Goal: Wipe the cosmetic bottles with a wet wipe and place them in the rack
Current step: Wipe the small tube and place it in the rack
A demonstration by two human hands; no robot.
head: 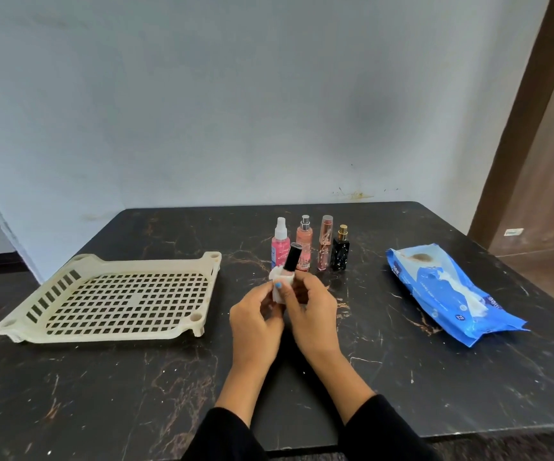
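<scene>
Over the middle of the table both hands hold a small bottle with a tall black cap (292,258), its body wrapped in a white wet wipe (280,283). My left hand (255,319) pinches the wipe against the bottle. My right hand (315,314) grips the bottle from the right. Behind them stand a pink spray bottle (280,243), a peach spray bottle (304,241), a slim rose tube (325,242) and a black bottle with a gold cap (340,249). The cream perforated rack (109,294) lies to the left with nothing in it.
A blue pack of wet wipes (448,291) lies at the right with a wipe sticking out of its opening. The black marble table (102,394) ends near my sleeves. A pale wall stands behind and a brown door frame (522,128) at the right.
</scene>
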